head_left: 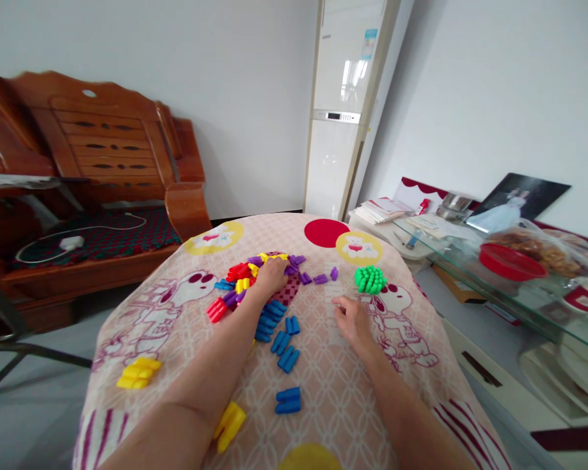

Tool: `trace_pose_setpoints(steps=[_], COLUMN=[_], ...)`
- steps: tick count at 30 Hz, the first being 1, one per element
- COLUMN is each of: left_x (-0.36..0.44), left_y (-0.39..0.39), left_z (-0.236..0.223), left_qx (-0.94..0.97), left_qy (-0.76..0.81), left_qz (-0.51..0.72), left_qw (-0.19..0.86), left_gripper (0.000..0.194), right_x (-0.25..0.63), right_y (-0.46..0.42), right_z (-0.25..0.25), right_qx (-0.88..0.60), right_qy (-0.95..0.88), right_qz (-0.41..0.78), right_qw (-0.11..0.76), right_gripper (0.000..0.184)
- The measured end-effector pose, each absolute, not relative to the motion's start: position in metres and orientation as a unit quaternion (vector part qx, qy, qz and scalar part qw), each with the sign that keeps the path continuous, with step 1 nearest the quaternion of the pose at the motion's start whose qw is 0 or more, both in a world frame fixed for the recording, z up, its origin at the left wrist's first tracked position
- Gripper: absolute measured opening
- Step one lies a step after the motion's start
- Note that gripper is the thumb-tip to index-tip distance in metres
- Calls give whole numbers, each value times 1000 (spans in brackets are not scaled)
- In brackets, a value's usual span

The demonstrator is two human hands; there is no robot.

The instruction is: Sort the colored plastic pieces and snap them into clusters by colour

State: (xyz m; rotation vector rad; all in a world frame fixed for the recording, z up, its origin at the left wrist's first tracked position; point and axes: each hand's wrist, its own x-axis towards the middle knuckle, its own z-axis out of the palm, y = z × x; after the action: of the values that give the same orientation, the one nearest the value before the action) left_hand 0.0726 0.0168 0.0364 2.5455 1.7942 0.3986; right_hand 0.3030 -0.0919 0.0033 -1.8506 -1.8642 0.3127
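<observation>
Head view: on the counter, green pieces cluster right of centre; loose blue pieces trail below centre; left hand covers a mixed-colour pile, grip unclear; right hand near green, grip released.

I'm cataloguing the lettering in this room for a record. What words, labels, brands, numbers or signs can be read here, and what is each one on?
"JOE COOL", as best it can be read: the shirt of the right-hand dog printed on the tablecloth.
Too small or blurred to read: the sticker and panel markings on the tall white unit.
No other text is legible.
</observation>
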Motion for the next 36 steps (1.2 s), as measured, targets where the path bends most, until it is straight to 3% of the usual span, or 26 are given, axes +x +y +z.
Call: trace_pose_setpoints(steps=[13,22,29,32,36], left_x=[50,55,93,114,130], left_y=[23,24,-2,-11,-12], left_z=[34,43,55,51,39], left_qx=[822,758,694,689,695], left_qy=[546,474,433,443,484], left_qz=[138,317,314,297,314], left_qw=[85,316,482,491,429], left_gripper=[50,35,16,10,0], right_x=[305,306,304,300,297], right_y=[-93,-92,-93,-95,-94], right_z=[-4,-8,-8,-8,-9], right_qx=[-673,-665,-648,-613,-585], right_qy=[-686,-692,-689,-706,-708], right_qz=[96,80,95,80,77], right_qw=[259,269,312,345,388], right_gripper=[30,28,27,28,30])
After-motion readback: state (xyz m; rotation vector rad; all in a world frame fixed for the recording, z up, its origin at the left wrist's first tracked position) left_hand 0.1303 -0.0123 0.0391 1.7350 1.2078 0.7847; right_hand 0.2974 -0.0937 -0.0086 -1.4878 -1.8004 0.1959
